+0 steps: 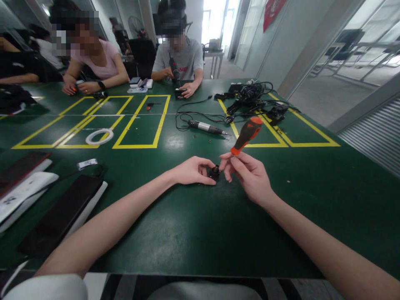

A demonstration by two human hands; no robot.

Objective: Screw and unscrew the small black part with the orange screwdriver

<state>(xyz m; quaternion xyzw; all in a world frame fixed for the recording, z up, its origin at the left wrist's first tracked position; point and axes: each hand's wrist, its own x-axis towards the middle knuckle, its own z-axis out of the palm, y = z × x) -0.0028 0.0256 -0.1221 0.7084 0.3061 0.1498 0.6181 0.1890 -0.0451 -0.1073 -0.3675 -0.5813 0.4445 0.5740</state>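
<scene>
My left hand (195, 171) is closed around a small black round part (214, 171) resting on the green table, thumb and fingers on its sides. In my right hand (250, 173) is a screwdriver (248, 134) with a black and orange handle, pinched near the handle's lower end. The handle leans up and to the right, and its shaft is mostly hidden behind my fingers. The fingertips of my right hand are close beside the black part. Whether the screwdriver's tip touches it, I cannot tell.
An electric screwdriver (208, 127) with a cable lies beyond my hands. Tangled black cables (253, 98) sit at the back right. A white tape ring (99, 136) lies on the left, with a black phone-like slab (62, 212) nearer. Two people (179, 58) work across the table (168, 233).
</scene>
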